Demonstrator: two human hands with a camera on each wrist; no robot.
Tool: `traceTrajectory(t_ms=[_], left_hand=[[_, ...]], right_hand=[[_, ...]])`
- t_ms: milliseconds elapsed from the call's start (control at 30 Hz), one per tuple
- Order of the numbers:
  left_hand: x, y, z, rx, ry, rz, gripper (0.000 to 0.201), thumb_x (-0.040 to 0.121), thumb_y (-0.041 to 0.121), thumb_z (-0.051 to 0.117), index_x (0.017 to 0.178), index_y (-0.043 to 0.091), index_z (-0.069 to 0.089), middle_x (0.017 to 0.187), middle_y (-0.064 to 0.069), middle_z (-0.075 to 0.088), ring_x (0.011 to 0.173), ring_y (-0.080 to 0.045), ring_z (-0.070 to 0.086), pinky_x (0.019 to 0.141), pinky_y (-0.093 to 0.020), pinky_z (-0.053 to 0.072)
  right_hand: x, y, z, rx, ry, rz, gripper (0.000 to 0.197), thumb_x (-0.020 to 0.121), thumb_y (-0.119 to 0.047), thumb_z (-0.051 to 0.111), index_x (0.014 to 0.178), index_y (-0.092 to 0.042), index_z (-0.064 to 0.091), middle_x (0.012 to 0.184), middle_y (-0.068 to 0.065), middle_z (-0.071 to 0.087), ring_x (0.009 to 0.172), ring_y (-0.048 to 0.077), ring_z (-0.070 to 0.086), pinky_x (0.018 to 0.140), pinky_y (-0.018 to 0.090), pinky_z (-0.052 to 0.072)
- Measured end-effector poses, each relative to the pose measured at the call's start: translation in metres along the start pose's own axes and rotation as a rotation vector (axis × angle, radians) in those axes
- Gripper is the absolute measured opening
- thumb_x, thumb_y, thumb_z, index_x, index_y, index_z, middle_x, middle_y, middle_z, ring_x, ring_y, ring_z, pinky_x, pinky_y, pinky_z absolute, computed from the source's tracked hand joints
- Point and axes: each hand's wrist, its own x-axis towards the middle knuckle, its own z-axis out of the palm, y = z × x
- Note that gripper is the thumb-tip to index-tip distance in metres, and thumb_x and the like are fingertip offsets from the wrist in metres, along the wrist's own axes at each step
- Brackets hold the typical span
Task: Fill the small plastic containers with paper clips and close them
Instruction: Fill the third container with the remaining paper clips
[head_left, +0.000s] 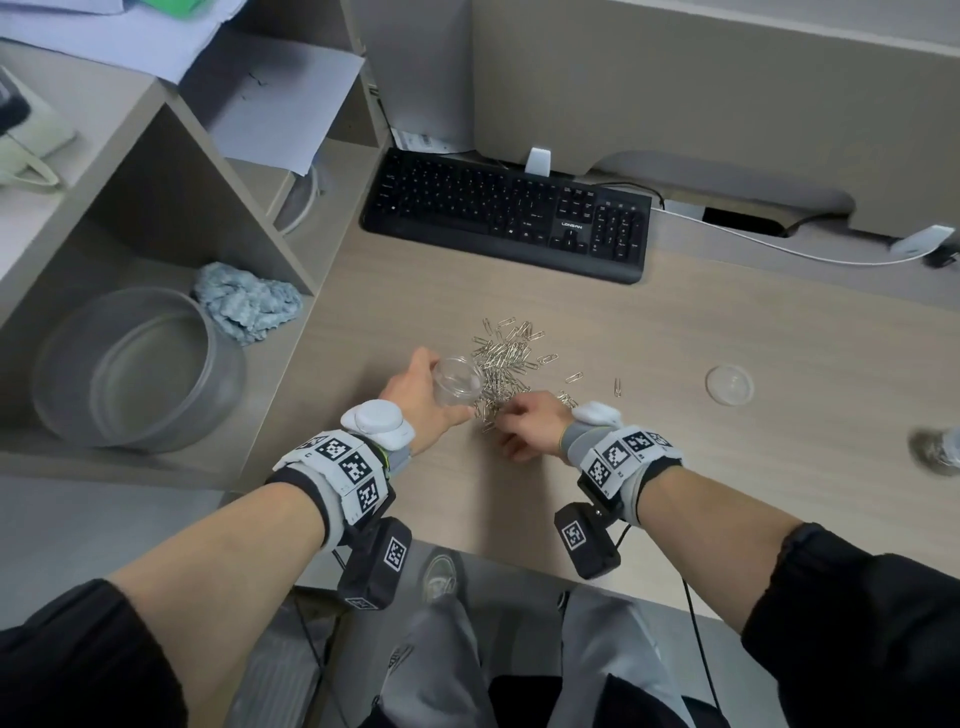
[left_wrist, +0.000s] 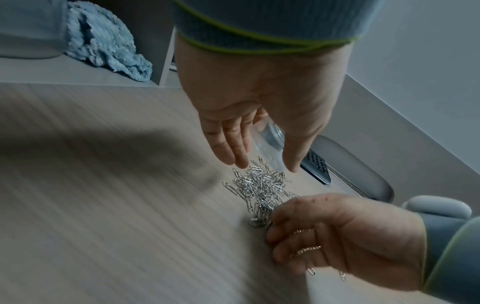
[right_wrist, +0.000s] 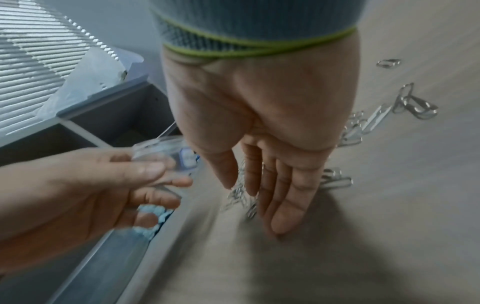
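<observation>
My left hand grips a small clear plastic container, tipped on its side with the mouth toward a heap of silver paper clips on the desk. The left wrist view shows the container between thumb and fingers just above the clips. My right hand lies on the near edge of the heap, its fingers fairly straight and pressing on clips beside the container's mouth. A round clear lid lies alone to the right.
A black keyboard sits behind the heap. Left of the desk a shelf unit holds a grey bowl and a blue cloth. Stray clips lie toward the lid. A blurred clear object is at the right edge.
</observation>
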Motion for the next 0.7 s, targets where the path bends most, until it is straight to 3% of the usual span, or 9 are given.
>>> traceTrajectory(t_ms=[100,233,333,433,467,533,567,633,700], left_hand=[[0.000,0.000,0.002,0.002,-0.008,0.002,0.070,0.074,0.037,0.082,0.127,0.016,0.041,0.110,-0.001,0.059,0.098,-0.029,0.058,0.082,-0.033,0.046],[0.003,0.000,0.000,-0.001,-0.007,0.014,0.069,0.074,0.038,0.082,0.125,0.016,0.041,0.105,0.003,0.054,0.093,-0.026,0.055,0.079,-0.031,0.044],[0.005,0.001,-0.001,0.000,-0.003,0.020,0.068,0.075,0.037,0.082,0.124,0.015,0.041,0.104,0.002,0.054,0.091,-0.025,0.055,0.077,-0.030,0.043],[0.003,0.000,-0.001,0.002,0.000,0.020,0.068,0.075,0.037,0.082,0.124,0.015,0.041,0.103,0.003,0.053,0.091,-0.024,0.053,0.077,-0.030,0.042],[0.003,-0.001,-0.001,0.003,0.000,0.020,0.067,0.075,0.036,0.082,0.124,0.015,0.041,0.103,0.003,0.053,0.090,-0.024,0.052,0.077,-0.029,0.041],[0.002,-0.003,-0.001,0.007,0.004,0.011,0.067,0.075,0.036,0.082,0.123,0.015,0.041,0.102,0.003,0.053,0.090,-0.025,0.054,0.076,-0.030,0.041],[0.002,-0.003,-0.001,0.009,0.004,0.007,0.067,0.075,0.036,0.082,0.123,0.014,0.041,0.102,0.003,0.053,0.092,-0.026,0.055,0.076,-0.030,0.043],[0.002,-0.003,0.000,0.015,0.002,0.004,0.067,0.076,0.036,0.081,0.124,0.014,0.041,0.104,0.002,0.054,0.096,-0.028,0.057,0.079,-0.032,0.045],[0.001,-0.002,0.000,0.018,0.002,0.002,0.067,0.076,0.036,0.081,0.124,0.015,0.041,0.106,0.001,0.056,0.098,-0.029,0.058,0.079,-0.032,0.045]], right_hand=[[-0.002,-0.005,-0.018,0.019,0.092,-0.030,0.005,0.092,-0.014,0.062,0.093,-0.010,0.065,0.082,0.012,0.066,0.071,0.025,0.065,0.069,0.039,0.060],[-0.009,0.000,-0.052,0.029,0.136,-0.016,0.008,0.093,-0.010,0.059,0.086,-0.010,0.062,0.078,0.011,0.066,0.060,0.021,0.063,0.057,0.032,0.055],[-0.011,0.009,-0.087,-0.129,0.324,0.044,0.008,0.092,-0.016,0.055,0.094,-0.011,0.061,0.074,0.012,0.070,0.061,0.027,0.069,0.064,0.037,0.059],[-0.011,0.017,-0.115,-0.315,0.459,0.174,0.025,0.089,-0.029,0.053,0.102,-0.009,0.059,0.080,0.015,0.071,0.070,0.033,0.071,0.071,0.044,0.061],[-0.011,0.019,-0.119,-0.395,0.483,0.213,0.031,0.088,-0.033,0.052,0.105,-0.007,0.057,0.083,0.013,0.070,0.072,0.031,0.070,0.071,0.042,0.060],[-0.014,0.014,-0.116,-0.560,0.514,0.264,0.033,0.094,-0.035,0.050,0.108,-0.006,0.052,0.092,0.010,0.066,0.079,0.028,0.065,0.070,0.033,0.050],[-0.012,0.014,-0.112,-0.596,0.530,0.265,0.031,0.096,-0.034,0.048,0.111,-0.006,0.050,0.098,0.012,0.064,0.086,0.030,0.063,0.072,0.033,0.047],[-0.007,0.010,-0.097,-0.587,0.520,0.210,0.032,0.096,-0.032,0.048,0.116,-0.006,0.051,0.107,0.015,0.064,0.093,0.032,0.064,0.080,0.037,0.049],[0.002,0.011,-0.078,-0.568,0.412,0.103,0.034,0.091,-0.040,0.051,0.110,-0.013,0.054,0.099,0.010,0.066,0.083,0.028,0.066,0.078,0.039,0.056]])
